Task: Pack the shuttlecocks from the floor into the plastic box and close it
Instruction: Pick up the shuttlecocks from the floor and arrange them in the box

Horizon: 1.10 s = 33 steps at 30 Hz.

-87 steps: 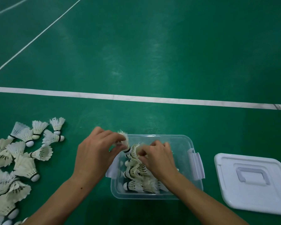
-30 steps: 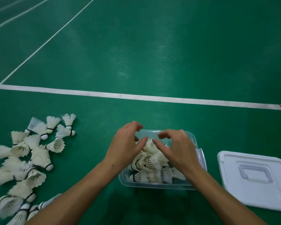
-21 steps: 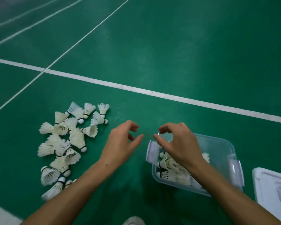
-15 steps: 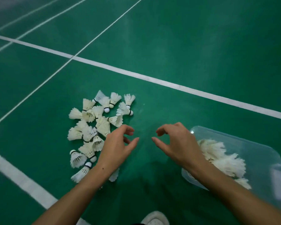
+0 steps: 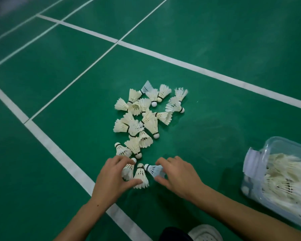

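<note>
Several white feather shuttlecocks lie in a loose pile on the green floor. Both my hands are down at the pile's near end. My left hand curls its fingers over one shuttlecock, and its thumb lies under a second one. My right hand holds the skirt of a bluish-white shuttlecock between forefinger and thumb. The clear plastic box stands at the right edge, open and holding several shuttlecocks. Its lid is out of view.
White court lines cross the floor just left of the pile and behind it. A white shoe shows at the bottom edge. Bare green floor lies between the pile and the box.
Both hands left the box, swung left to the pile and came down on its nearest shuttlecocks. The view turned left, so the lid dropped out of sight.
</note>
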{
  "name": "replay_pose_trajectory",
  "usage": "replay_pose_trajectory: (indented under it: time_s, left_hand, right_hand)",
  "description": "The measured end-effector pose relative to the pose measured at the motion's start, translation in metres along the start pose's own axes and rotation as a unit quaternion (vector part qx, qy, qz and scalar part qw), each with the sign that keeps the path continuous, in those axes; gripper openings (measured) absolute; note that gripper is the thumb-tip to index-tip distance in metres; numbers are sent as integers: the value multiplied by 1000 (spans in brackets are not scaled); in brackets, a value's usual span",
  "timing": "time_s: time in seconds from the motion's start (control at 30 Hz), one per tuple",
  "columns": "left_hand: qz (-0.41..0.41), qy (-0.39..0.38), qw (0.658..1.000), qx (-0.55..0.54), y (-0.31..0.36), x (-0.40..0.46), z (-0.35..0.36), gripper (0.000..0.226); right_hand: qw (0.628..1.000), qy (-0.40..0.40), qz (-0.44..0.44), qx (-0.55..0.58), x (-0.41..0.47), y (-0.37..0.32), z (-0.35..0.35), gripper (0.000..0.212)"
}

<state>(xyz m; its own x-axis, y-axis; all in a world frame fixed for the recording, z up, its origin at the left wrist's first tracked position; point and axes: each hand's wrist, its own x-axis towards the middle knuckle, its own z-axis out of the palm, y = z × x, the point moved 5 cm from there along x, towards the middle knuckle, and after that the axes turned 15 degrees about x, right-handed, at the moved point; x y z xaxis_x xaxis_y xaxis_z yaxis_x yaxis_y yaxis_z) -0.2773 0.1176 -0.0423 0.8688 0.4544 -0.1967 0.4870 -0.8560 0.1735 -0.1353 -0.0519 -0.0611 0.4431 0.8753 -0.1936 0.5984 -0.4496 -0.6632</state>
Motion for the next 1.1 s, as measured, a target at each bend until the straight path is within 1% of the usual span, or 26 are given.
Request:
replay_pose_trajectory:
  time_s: [0.07, 0.13, 0.23, 0.3, 0.4, 0.47, 0.6, 0.7, 0.87, 1.0, 1.1]
  left_hand:
    - [16, -35, 998, 46, -3, -9, 17, 67]
    - [7, -52, 997, 61, -4, -11, 32, 62]
    - [-31, -25, 999, 32, -3, -4, 41, 47]
    - [-51, -11, 998, 39, -2, 1, 46, 46]
    - [-58, 0, 996, 62, 1, 4, 54, 49]
    - [-70, 4, 996, 48, 3, 6, 55, 48]
    - [-78, 11, 997, -25, 20, 2, 39, 45]
    - [-32, 44, 997, -62, 53, -1, 13, 46]
    - [87, 94, 982, -137, 140, 19, -35, 53]
    - [174, 106, 960, -194, 230, 36, -55, 44]
    - [227, 89, 947, -207, 293, 40, -62, 46]
  right_hand:
    - [1000, -9, 10, 1, 3, -1, 11, 44]
    - [1000, -9, 23, 12, 6, -1, 19, 40]
    - [997, 4, 51, 53, 10, 0, 22, 32]
    - [996, 17, 59, 72, 9, 3, 21, 27]
    - [994, 30, 55, 92, 2, 5, 16, 24]
    - [992, 43, 51, 106, -6, 7, 7, 24]
    - [984, 97, 45, 143, -33, 14, -23, 23]
    - [972, 166, 31, 163, -60, 20, -59, 18]
    - [939, 296, 16, 176, -120, 41, -139, 15]
    - [905, 380, 50, 184, -182, 83, -190, 19]
    - [879, 432, 86, 181, -230, 118, -217, 20]
